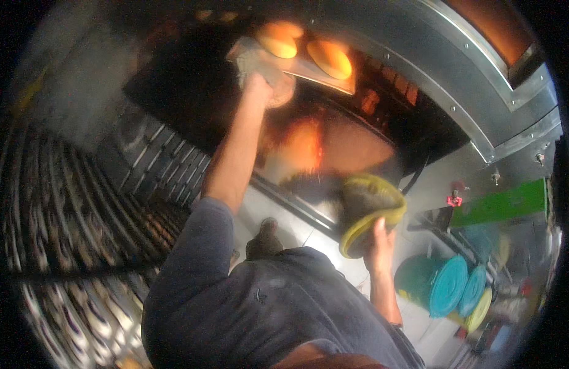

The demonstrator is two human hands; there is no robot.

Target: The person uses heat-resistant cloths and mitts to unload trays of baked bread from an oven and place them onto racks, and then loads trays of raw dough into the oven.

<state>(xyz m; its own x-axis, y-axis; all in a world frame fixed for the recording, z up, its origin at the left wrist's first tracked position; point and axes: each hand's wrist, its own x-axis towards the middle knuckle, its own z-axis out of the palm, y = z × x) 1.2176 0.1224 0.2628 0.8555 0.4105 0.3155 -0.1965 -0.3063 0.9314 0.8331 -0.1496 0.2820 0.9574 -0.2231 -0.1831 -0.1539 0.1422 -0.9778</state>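
Left hand (269, 83) is gripping cloth (250, 63), apparently against tray (324, 79); right hand (378, 246) is holding pad (370, 212); breads (333, 60) sitting in oven (413, 46), job looking unfinished.

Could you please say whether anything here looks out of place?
Nothing clearly stands out: bread lies on the tray by the left hand, and the right hand holds a yellow-edged pad; blur hides detail.
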